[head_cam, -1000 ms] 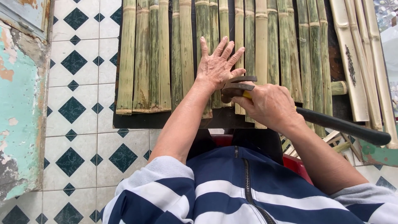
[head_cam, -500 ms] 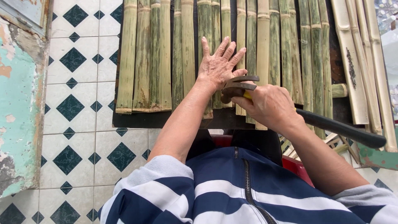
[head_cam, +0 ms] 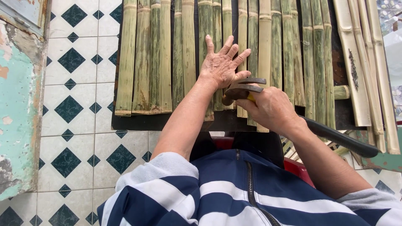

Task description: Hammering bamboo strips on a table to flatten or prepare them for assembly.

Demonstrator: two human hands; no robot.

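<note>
Little has moved since the earlier frame: both hands hold their places, and the view sits a touch lower on the slats.

The hammer (head_cam: pixel 245 86) lies across the near ends of the bamboo slats (head_cam: pixel 188 54), its dark claw head just beside the left thumb. The right hand (head_cam: pixel 272 109) is closed around it close up by the head, fingers pressed together on the yellow neck; the long black handle (head_cam: pixel 339 136) runs out past the wrist to the right. The left hand (head_cam: pixel 224 65) lies flat with fingers spread, pressing the middle slats down.

Judgement: with so short a hold, strokes should stay small and controlled, and the left thumb should keep clear of the head.

The slats are green, streaked pale, with visible nodes, laid side by side lengthwise on a dark board (head_cam: pixel 138 121). Paler split strips (head_cam: pixel 356 62) lie at the right. The board rests on a floor of white tiles with dark diamonds (head_cam: pixel 71 109). A worn, peeling painted wall (head_cam: pixel 19 109) stands at the left.
</note>
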